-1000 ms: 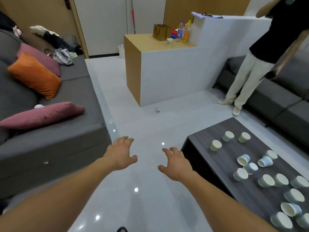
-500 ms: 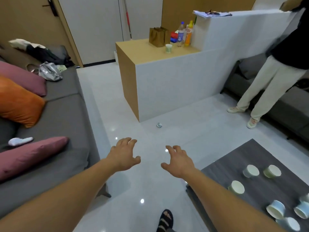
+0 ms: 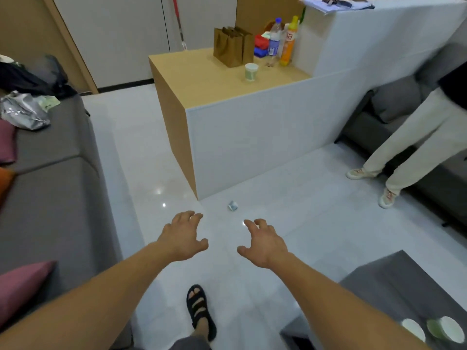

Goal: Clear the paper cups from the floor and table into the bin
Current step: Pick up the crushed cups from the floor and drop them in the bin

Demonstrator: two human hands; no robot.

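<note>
The person has stepped closer to the floor cup (image 3: 233, 205), left hand (image 3: 183, 238) and right hand (image 3: 265, 245) spread, empty

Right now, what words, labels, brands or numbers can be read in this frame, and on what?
Nothing reads clearly.
Label on the orange bottle: red marks, too blurred to read.
Blue label on the water bottle: too blurred.
Sheets of the papers on the white ledge: too small.
</note>
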